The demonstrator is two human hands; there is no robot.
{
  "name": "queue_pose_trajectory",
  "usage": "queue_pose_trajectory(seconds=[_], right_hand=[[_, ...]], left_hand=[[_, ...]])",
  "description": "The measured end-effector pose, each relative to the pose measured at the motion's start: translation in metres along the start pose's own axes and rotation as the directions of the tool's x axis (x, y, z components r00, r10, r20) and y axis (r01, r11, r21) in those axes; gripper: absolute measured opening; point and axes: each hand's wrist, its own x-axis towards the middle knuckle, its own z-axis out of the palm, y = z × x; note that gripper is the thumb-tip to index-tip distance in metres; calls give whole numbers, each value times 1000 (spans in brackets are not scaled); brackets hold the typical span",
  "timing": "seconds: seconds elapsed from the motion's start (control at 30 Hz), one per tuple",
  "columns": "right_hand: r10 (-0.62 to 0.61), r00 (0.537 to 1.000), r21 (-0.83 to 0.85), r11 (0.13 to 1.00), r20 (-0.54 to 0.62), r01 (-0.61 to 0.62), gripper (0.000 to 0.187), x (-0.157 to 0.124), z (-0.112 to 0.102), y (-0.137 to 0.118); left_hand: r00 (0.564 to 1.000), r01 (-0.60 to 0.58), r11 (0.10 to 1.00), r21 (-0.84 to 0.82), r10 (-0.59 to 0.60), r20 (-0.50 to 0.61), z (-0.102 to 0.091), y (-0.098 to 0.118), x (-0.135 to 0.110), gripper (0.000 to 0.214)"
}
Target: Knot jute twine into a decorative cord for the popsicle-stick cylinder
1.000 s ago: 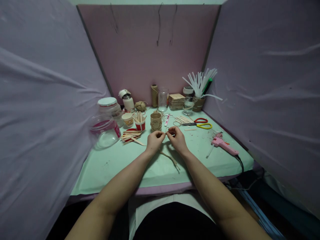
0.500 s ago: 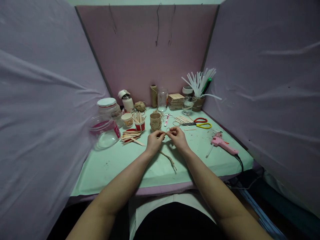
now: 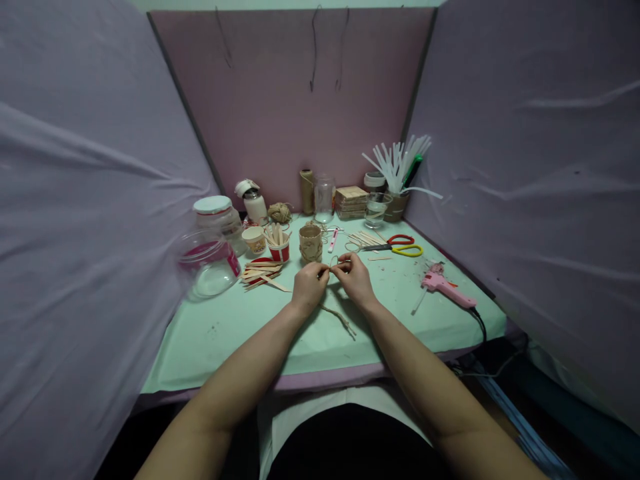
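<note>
Fingertips almost touching, my left hand and my right hand both pinch a thin brown twine. One length of it hangs below my left hand toward the table, its end looking braided or twisted. A small loop of the twine rises between the fingers of the two hands. Just beyond my left hand stands a tan cup with a wavy cord trim round it. Much of the twine inside my fingers is hidden.
A pink glue gun lies at the right, with scissors farther back. To the left are wooden sticks, a red cup of sticks and a clear jar. Jars, a twine ball and glue sticks line the back.
Both hands keep their pinch with only small finger shifts. The hanging end of the twine has swung slightly up and to the right.
</note>
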Motion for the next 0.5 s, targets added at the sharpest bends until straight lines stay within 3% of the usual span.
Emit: queue_pose_trajectory(seconds=[0.23, 0.37, 0.5], right_hand=[[-6, 1000, -7, 1000, -5, 6, 26, -1, 0, -3], [-7, 1000, 7, 1000, 11, 7, 27, 1, 0, 0], [-15, 1000, 31, 999, 25, 14, 26, 2, 1, 4]], left_hand=[[999, 44, 995, -92, -43, 7, -1, 0, 2, 13], [972, 236, 927, -291, -220, 87, 0, 0, 7, 10], [899, 438, 756, -487, -370, 235, 2, -2, 10, 15]])
